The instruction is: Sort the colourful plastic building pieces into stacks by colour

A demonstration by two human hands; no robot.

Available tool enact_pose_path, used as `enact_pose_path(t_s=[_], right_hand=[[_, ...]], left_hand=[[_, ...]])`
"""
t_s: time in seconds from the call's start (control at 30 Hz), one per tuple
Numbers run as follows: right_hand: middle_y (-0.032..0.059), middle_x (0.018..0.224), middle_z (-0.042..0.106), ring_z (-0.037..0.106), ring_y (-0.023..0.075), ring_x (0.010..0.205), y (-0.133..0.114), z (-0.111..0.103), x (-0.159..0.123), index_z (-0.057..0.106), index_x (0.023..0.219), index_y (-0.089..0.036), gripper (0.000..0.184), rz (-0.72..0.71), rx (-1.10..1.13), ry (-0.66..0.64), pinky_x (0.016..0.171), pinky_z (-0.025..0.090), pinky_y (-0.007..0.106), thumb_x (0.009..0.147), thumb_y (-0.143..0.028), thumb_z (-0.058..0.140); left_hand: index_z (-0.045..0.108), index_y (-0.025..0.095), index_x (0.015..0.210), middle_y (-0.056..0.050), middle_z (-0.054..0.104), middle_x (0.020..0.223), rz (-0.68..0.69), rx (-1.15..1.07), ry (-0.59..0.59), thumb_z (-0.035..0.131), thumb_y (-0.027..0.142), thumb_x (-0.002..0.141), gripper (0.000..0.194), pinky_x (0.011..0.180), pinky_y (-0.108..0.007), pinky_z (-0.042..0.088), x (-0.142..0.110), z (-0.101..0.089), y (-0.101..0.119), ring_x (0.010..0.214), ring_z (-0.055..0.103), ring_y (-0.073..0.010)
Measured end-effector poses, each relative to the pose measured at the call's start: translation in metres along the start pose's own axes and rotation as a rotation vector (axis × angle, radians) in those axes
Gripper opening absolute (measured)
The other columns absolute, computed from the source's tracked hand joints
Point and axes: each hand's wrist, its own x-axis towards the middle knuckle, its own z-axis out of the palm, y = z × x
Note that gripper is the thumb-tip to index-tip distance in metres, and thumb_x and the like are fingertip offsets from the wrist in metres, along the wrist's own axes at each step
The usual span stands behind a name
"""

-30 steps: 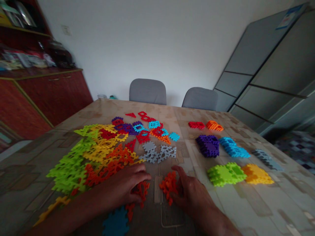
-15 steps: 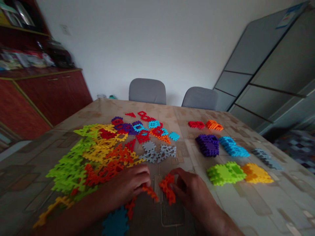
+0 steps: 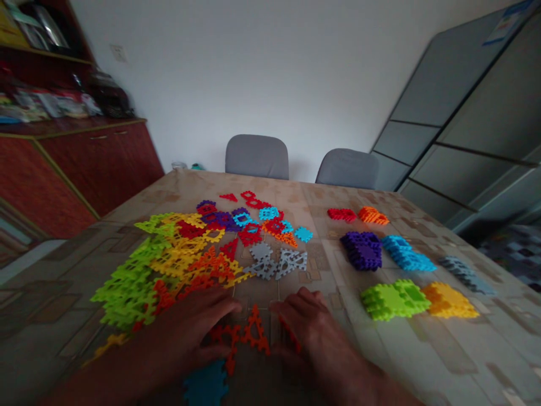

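Observation:
My left hand (image 3: 207,318) is open, its thumb and fingers spread apart beside an orange toothed building piece (image 3: 230,341) on the table. Just right of that lies an orange triangular piece (image 3: 255,332) with a triangular hole, between my two hands. Orange toothed pieces (image 3: 291,334) show under the fingers of my right hand (image 3: 310,324), which is curled over them; most of them are hidden. A blue toothed square (image 3: 207,386) lies below my left hand, near the front edge of the view.
A heap of loose green (image 3: 129,296), yellow and orange pieces spreads to the left. Red, purple, blue and grey pieces (image 3: 291,262) lie beyond my hands. Colour-sorted rows, including purple (image 3: 361,251), green (image 3: 395,299) and yellow (image 3: 450,300), stand right. Two grey chairs (image 3: 257,157) are behind the table.
My left hand has let go of an orange piece, and a triangular one now lies flat between the hands. My right hand has turned palm down over its orange pieces.

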Motion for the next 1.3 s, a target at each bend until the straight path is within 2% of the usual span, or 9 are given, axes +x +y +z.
enact_pose_path(t_s=[0.07, 0.17, 0.27, 0.4, 0.53, 0.7, 0.87, 1.03, 1.3], right_hand=[[0.0054, 0.115, 0.067, 0.055, 0.0272, 0.111, -0.008, 0.0, 0.007, 0.064, 0.12, -0.023, 0.042, -0.017, -0.057, -0.077, 0.094, 0.038, 0.04, 0.082, -0.03, 0.08], [0.0091, 0.115, 0.067, 0.056, 0.0296, 0.11, -0.019, 0.005, 0.019, 0.063, 0.121, -0.02, 0.046, -0.057, -0.151, -0.136, 0.097, 0.04, 0.043, 0.081, -0.035, 0.08], [0.0105, 0.113, 0.068, 0.057, 0.0297, 0.109, -0.028, 0.011, 0.029, 0.064, 0.121, -0.018, 0.042, -0.086, -0.201, -0.157, 0.098, 0.042, 0.044, 0.084, -0.032, 0.077], [0.0136, 0.109, 0.069, 0.059, 0.0298, 0.109, -0.034, 0.015, 0.04, 0.07, 0.108, -0.014, 0.02, -0.053, -0.301, -0.198, 0.098, 0.043, 0.044, 0.095, -0.027, 0.061], [0.015, 0.108, 0.069, 0.059, 0.0309, 0.107, -0.036, 0.012, 0.044, 0.07, 0.108, -0.012, 0.023, -0.037, -0.286, -0.22, 0.096, 0.043, 0.044, 0.092, -0.026, 0.062], [0.0108, 0.104, 0.068, 0.059, 0.0275, 0.102, -0.03, -0.001, 0.035, 0.068, 0.103, -0.015, 0.022, -0.054, -0.157, -0.137, 0.093, 0.043, 0.04, 0.087, -0.03, 0.066], [0.0088, 0.107, 0.068, 0.057, 0.0283, 0.106, -0.002, -0.012, 0.016, 0.068, 0.104, -0.018, 0.025, 0.112, -0.097, 0.084, 0.095, 0.039, 0.042, 0.079, -0.02, 0.066], [0.0113, 0.107, 0.069, 0.059, 0.0318, 0.104, 0.011, -0.003, 0.005, 0.07, 0.104, -0.017, 0.023, 0.253, -0.136, 0.06, 0.094, 0.039, 0.046, 0.082, -0.02, 0.065], [0.0108, 0.102, 0.069, 0.061, 0.032, 0.101, 0.007, 0.007, 0.001, 0.07, 0.101, -0.018, 0.015, 0.264, -0.214, 0.071, 0.093, 0.042, 0.047, 0.088, -0.024, 0.067]], left_hand=[[0.065, 0.034, 0.132, -0.008, 0.061, 0.143, -0.064, 0.029, -0.04, 0.081, 0.029, 0.079, 0.055, 0.108, -0.049, 0.046, -0.006, 0.0, 0.006, 0.131, 0.056, -0.0377], [0.066, 0.031, 0.133, -0.01, 0.061, 0.144, -0.118, 0.051, -0.107, 0.081, 0.027, 0.078, 0.057, 0.109, -0.055, 0.045, -0.004, -0.003, 0.017, 0.132, 0.056, -0.0395], [0.069, 0.029, 0.128, -0.01, 0.065, 0.138, -0.114, 0.045, -0.107, 0.081, 0.027, 0.076, 0.053, 0.108, -0.052, 0.047, 0.001, -0.006, 0.022, 0.128, 0.059, -0.0373], [0.074, 0.027, 0.116, -0.01, 0.069, 0.129, -0.075, 0.047, -0.07, 0.081, 0.025, 0.074, 0.043, 0.1, -0.045, 0.052, 0.002, -0.002, 0.018, 0.12, 0.063, -0.035], [0.073, 0.03, 0.117, -0.007, 0.07, 0.127, -0.022, 0.028, -0.034, 0.077, 0.024, 0.076, 0.041, 0.099, -0.039, 0.052, -0.002, 0.006, 0.008, 0.116, 0.064, -0.0303], [0.072, 0.034, 0.119, -0.004, 0.071, 0.12, 0.069, -0.015, 0.009, 0.071, 0.028, 0.086, 0.033, 0.096, -0.034, 0.052, -0.001, 0.01, -0.006, 0.109, 0.066, -0.0269], [0.07, 0.034, 0.122, -0.005, 0.068, 0.127, 0.111, 0.055, 0.009, 0.074, 0.018, 0.082, 0.044, 0.097, -0.034, 0.051, 0.002, 0.017, -0.023, 0.115, 0.064, -0.0288], [0.07, 0.033, 0.117, -0.005, 0.067, 0.128, 0.074, 0.032, 0.0, 0.072, 0.016, 0.083, 0.039, 0.1, -0.036, 0.049, 0.001, 0.018, -0.023, 0.117, 0.064, -0.0302], [0.064, 0.025, 0.1, -0.003, 0.068, 0.109, -0.017, -0.031, -0.043, 0.065, 0.012, 0.077, 0.026, 0.086, -0.03, 0.048, 0.001, 0.005, -0.006, 0.102, 0.064, -0.0255]])
